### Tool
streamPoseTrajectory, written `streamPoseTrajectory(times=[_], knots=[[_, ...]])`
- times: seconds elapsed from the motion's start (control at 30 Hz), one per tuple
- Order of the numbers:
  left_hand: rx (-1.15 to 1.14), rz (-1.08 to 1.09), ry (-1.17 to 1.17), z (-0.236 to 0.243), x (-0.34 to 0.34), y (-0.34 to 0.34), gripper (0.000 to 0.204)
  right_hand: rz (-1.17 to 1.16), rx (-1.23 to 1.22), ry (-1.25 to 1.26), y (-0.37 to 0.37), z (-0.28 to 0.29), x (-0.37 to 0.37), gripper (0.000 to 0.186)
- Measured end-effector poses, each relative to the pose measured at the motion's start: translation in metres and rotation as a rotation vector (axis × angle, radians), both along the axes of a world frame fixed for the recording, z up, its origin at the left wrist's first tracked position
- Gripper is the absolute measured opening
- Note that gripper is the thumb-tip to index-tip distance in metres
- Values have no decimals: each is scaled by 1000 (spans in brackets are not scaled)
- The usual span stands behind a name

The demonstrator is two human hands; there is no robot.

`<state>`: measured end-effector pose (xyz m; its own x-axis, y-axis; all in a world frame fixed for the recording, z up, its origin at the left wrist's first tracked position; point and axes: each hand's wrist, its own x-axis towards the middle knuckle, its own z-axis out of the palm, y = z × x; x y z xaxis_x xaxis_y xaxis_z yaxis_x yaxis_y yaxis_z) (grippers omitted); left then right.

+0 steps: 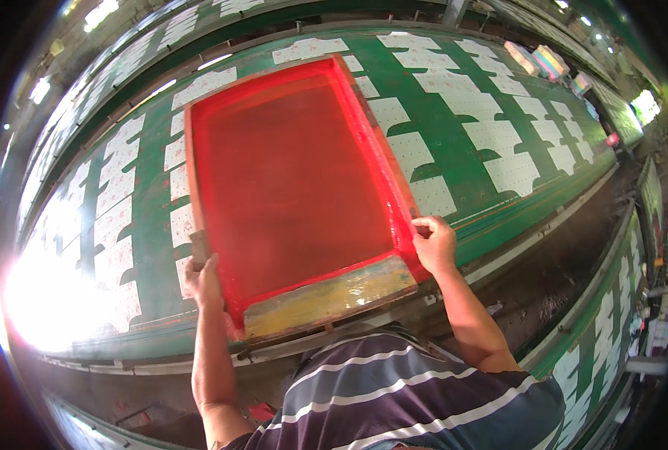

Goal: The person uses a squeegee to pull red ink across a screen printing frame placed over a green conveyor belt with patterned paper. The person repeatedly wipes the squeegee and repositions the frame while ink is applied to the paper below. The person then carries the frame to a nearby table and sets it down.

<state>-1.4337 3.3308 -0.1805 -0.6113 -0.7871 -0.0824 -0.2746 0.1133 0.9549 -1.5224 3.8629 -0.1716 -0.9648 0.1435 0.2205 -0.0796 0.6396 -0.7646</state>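
Note:
A large red printing screen in a wooden frame (293,176) lies on a long green table (454,120), over white fabric pieces. Its near edge is smeared yellowish. My left hand (203,281) grips the frame's left side near the front corner. My right hand (433,244) holds the frame's right side near the front. Both forearms come up from the lower edge, over my striped shirt.
Rows of white cut fabric pieces (499,161) with small red marks cover the green table on both sides of the screen. A second green table (611,330) runs along the right. Stacks of coloured items (548,60) sit far right. Strong glare whitens the left.

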Motion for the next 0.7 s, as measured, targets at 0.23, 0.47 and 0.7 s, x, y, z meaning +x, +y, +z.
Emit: streamPoseTrajectory(times=[0.23, 0.47, 0.7], knots=[[-87, 16, -70, -17, -34, 146, 30, 24, 17, 14, 143, -40, -37, 31], [-136, 22, -141, -22, -56, 227, 40, -62, -103, -167, 220, -47, -55, 31], [-125, 32, -75, -18, -62, 260, 39, -58, -92, -145, 244, -46, -61, 29]])
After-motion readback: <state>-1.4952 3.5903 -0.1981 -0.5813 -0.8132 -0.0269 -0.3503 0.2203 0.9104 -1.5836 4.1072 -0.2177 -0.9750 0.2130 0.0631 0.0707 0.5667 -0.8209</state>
